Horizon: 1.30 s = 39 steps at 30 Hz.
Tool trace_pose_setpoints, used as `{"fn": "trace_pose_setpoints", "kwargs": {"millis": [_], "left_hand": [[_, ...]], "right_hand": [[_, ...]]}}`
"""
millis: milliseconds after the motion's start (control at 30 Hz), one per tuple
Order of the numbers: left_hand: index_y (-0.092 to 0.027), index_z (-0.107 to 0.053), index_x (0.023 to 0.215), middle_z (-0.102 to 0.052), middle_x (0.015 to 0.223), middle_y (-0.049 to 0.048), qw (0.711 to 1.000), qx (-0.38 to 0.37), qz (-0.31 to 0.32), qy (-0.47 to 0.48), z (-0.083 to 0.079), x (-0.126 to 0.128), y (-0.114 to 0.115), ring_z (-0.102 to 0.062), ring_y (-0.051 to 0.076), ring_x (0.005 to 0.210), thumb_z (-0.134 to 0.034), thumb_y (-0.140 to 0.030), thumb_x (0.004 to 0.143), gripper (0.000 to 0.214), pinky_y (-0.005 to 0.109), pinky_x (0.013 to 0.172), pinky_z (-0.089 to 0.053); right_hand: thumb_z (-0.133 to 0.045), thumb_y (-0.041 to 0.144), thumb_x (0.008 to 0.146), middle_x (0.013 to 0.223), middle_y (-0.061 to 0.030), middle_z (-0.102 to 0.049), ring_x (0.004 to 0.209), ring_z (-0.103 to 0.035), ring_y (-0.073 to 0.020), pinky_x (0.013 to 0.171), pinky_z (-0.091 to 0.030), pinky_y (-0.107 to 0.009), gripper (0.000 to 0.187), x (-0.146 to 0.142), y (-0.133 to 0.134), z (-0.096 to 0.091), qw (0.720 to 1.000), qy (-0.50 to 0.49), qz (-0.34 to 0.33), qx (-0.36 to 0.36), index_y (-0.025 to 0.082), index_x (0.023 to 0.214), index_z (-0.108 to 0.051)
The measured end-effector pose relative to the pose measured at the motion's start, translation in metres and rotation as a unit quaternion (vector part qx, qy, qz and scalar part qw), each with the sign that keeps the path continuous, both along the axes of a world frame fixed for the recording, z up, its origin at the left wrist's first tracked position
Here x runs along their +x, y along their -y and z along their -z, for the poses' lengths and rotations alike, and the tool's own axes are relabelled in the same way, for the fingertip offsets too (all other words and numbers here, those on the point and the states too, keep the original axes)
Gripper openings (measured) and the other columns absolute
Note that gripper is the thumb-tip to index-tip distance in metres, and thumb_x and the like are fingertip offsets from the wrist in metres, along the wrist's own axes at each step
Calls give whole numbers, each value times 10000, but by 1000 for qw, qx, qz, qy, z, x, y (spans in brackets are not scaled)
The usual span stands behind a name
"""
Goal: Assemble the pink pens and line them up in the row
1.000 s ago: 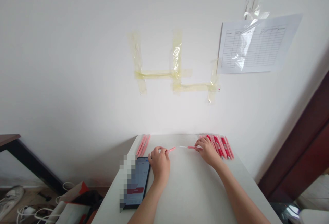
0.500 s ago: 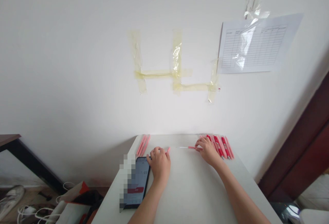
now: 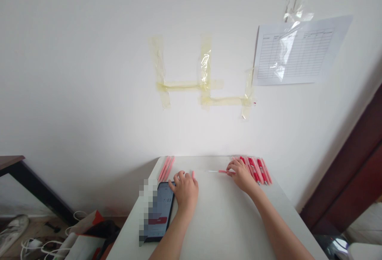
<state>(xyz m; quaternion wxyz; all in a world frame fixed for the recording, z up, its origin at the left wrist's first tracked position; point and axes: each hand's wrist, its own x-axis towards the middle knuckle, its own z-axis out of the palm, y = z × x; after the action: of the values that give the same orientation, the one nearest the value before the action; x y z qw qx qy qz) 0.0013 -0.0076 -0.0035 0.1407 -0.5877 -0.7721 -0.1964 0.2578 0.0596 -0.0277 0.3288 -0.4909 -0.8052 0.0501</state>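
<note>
Above the far part of the white table [image 3: 221, 212], my left hand [image 3: 185, 190] is closed with a small pink pen cap [image 3: 193, 174] poking up by its fingertips. My right hand [image 3: 239, 172] pinches a pink pen [image 3: 222, 171], which lies nearly level. From the pen's left end a thin white refill or tip [image 3: 213, 171] points toward my left hand, apart from the cap. Beside my right hand lies a row of several pink and red pens [image 3: 259, 170]. A few pink pens [image 3: 166, 168] rest at the far left corner.
A phone [image 3: 159, 212] showing a timer lies left of my left forearm. The white wall [image 3: 191, 132] rises behind the table, with yellowish tape [image 3: 205, 65] and a taped printed sheet [image 3: 295, 53]. Bags and white cables [image 3: 50, 248] are on the floor at left.
My left hand has turned slightly, and the pink cap in it has shifted a little left and now stands more upright. The right hand and its pen have stayed put.
</note>
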Motion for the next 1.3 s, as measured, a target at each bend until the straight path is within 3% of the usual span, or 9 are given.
{"fn": "trace_pose_setpoints", "kwargs": {"millis": [533,767,1067,1300], "left_hand": [[-173,-722,1055,-624,1272,139,1000,-10,-4,5,-4,1,1,-521,308,1216,-505,-303,917,288,571,1101,-320],[-177,-713,1033,-616,1245,136,1000,9,0,12,-1,0,-1,-513,309,1217,-514,-299,920,259,594,1099,-326],[-252,-713,1075,-582,1252,88,983,35,162,83,8,6,-3,-496,281,1269,-622,-227,877,219,611,1171,-307],[-283,-744,979,-593,1212,62,975,51,192,96,9,6,-3,-523,271,1236,-674,-202,842,174,616,1165,-332]], "right_hand": [[-628,180,918,1079,-97,-688,1170,-560,-320,980,-473,-483,100,0,1,0,1000,3,10,17,227,938,-715],[-637,175,909,1079,-95,-681,1189,-542,-327,1023,-452,-508,94,0,1,1,1000,2,6,15,229,935,-710],[-634,167,909,1092,-95,-667,1193,-529,-311,1075,-430,-520,111,-2,7,-6,999,-22,-32,3,234,948,-713],[-633,166,909,1100,-86,-665,1154,-542,-292,1096,-416,-523,128,-4,11,-9,999,-12,-44,-9,242,943,-731]]}}
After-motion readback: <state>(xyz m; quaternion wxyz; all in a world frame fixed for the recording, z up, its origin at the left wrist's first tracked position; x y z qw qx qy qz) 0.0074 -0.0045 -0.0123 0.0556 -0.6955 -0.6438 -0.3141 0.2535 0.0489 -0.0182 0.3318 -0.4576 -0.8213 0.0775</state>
